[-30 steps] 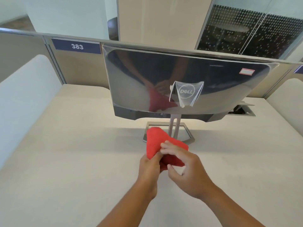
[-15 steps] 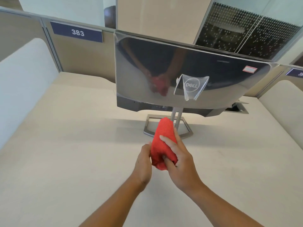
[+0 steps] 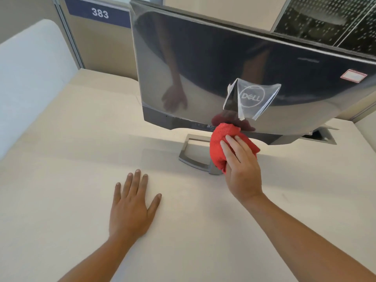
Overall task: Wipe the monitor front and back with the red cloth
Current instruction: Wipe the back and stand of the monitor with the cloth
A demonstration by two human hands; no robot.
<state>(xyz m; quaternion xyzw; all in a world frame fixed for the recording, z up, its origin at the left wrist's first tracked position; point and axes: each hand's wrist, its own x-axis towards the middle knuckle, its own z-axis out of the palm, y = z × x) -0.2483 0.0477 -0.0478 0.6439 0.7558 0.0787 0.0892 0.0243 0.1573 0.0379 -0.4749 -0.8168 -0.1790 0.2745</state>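
A monitor (image 3: pixel 193 64) stands on the desk with its glossy dark back facing me, a peeling plastic film over the logo (image 3: pixel 251 97). My right hand (image 3: pixel 241 167) grips the bunched red cloth (image 3: pixel 220 139) and holds it up against the lower edge of the monitor's back, just above the silver stand (image 3: pixel 193 153). My left hand (image 3: pixel 132 206) lies flat on the desk, fingers straight and spread, holding nothing. The screen side is hidden from me.
The beige desk (image 3: pixel 61 180) is bounded by a white side panel (image 3: pixel 26 78) on the left and a partition with a blue "383" label (image 3: pixel 99 13) behind. A cable port (image 3: pixel 321 136) sits in the desk at the right.
My left hand has let go of the cloth and dropped flat onto the desk. My right hand has carried the cloth forward and up to the monitor's lower back edge.
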